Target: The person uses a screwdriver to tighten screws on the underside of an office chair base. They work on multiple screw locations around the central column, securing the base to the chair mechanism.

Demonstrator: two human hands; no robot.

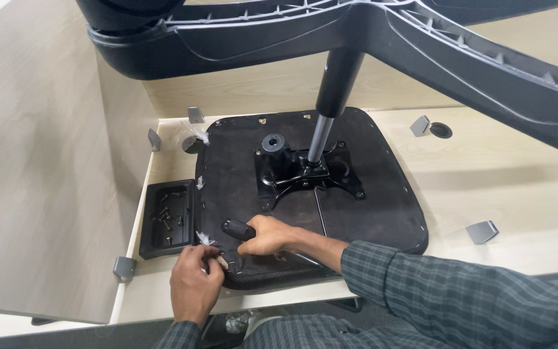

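Observation:
An upturned black chair seat (369,194) lies on a pale wooden desk, with a black metal plate (292,171) bolted at its middle. A gas-lift column (330,97) rises from the plate to the black star base (421,45) overhead. My right hand (267,236) is shut on a black tool handle (237,228) at the seat's near left corner. My left hand (194,279) pinches a small pale part at the seat's front edge, just below the tool.
A black tray (166,242) with several screws sits left of the seat. Grey clips (482,231) (124,267) (420,125) stand around the desk, plus a cable hole (441,130). Wooden partition walls close the left and back.

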